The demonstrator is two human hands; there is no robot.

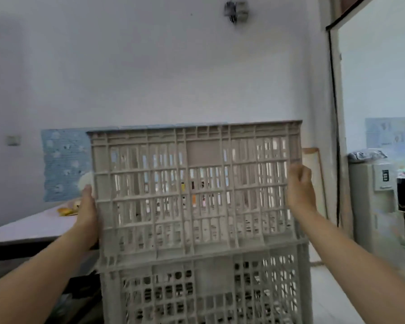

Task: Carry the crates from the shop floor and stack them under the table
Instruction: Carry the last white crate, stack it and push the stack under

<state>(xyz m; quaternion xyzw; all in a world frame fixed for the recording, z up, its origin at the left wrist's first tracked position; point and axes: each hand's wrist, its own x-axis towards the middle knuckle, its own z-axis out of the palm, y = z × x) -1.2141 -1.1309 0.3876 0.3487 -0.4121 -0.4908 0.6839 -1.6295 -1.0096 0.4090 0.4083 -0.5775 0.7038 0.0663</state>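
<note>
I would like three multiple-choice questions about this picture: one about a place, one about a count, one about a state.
1. Where is the table relative to the crates?
A) left B) right C) above
2. How many crates show?
A) one B) two C) four
3. The upper crate is:
A) on the table B) hanging on the wall C) held at both sides

Answers:
1 A: the table lies at the left edge, beside the crates.
2 B: the upper crate sits on the lower crate.
3 C: the left hand presses its left side and the right hand grips its right side.
</note>
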